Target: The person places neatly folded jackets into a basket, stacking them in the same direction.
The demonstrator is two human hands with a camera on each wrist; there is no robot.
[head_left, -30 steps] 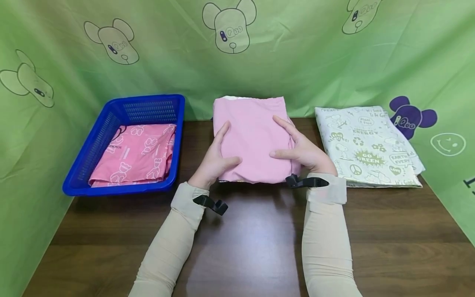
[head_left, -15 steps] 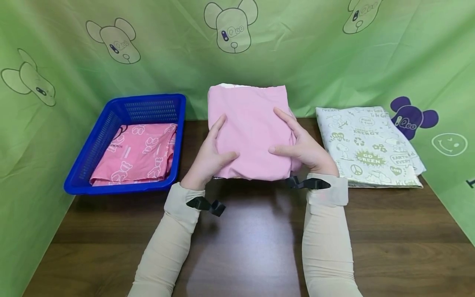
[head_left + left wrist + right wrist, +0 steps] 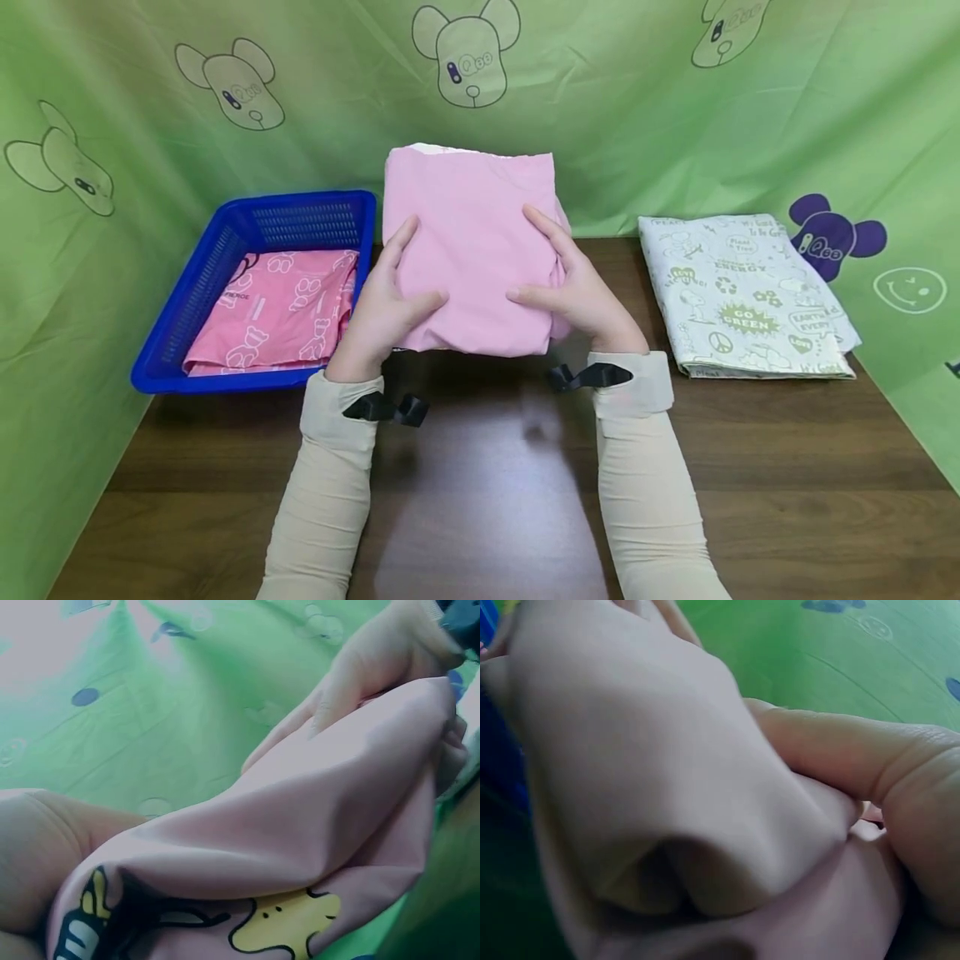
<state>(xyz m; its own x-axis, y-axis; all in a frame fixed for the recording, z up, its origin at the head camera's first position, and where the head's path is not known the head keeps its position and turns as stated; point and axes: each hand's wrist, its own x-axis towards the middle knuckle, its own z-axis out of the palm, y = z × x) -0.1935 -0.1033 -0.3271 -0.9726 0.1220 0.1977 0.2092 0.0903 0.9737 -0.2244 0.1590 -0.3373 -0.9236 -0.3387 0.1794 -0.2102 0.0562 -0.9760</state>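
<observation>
A folded pink cloth is held up above the table in the head view, a strip of white showing at its far edge. My left hand grips its left side, thumb on top. My right hand grips the right side the same way; the fingertips beneath are hidden. In the left wrist view, the underside of the pink cloth carries a yellow and black cartoon print. The right wrist view shows the pink cloth sagging into soft folds beside my right thumb.
On the left stands a blue plastic basket with a folded darker pink cloth with white figures in it. A folded white cloth with green print lies at the right. Green printed curtain hangs behind the brown table.
Both hands have lifted the folded pink cloth and carried it left, toward the basket. The basket and the white cloth stay in place.
</observation>
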